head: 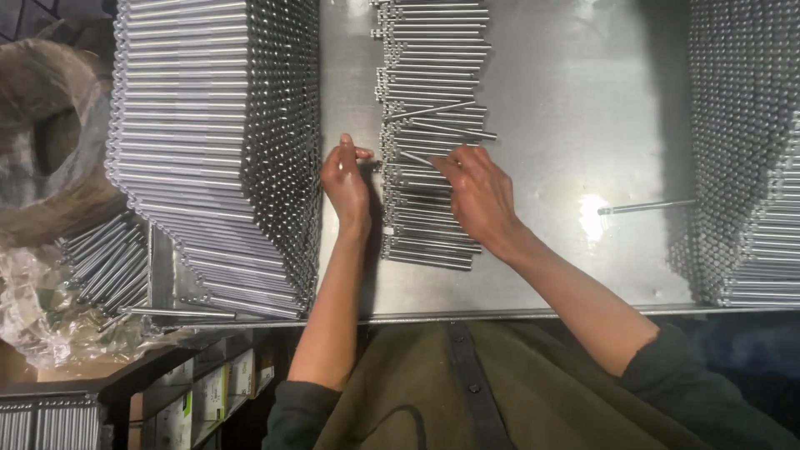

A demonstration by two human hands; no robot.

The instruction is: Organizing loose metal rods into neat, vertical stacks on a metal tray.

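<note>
Near the middle of the steel table (pixel 567 100), toward its near edge, I am working at a flat row of thin metal rods (pixel 433 196) that are lying side by side, each with its long axis running left to right across the table. My left hand (pixel 346 179) is sitting at the left ends of the rods, its fingers (pixel 360 152) pressed together in a pinch just at a rod tip; whether they are actually gripping it I cannot tell. My right hand (pixel 479 196) is resting on top of the row from the right, fingers curled down and pinching one loose rod (pixel 417 158) that is lying slightly askew over the others. That rod is reaching leftward from my right fingertips, so both hands are close, the right one touching. A tall stack of rods (pixel 212 150) is filling the table's left edge, another stack (pixel 746 150) the right edge, with a single stray rod (pixel 646 206) lying apart on bare metal between
</note>
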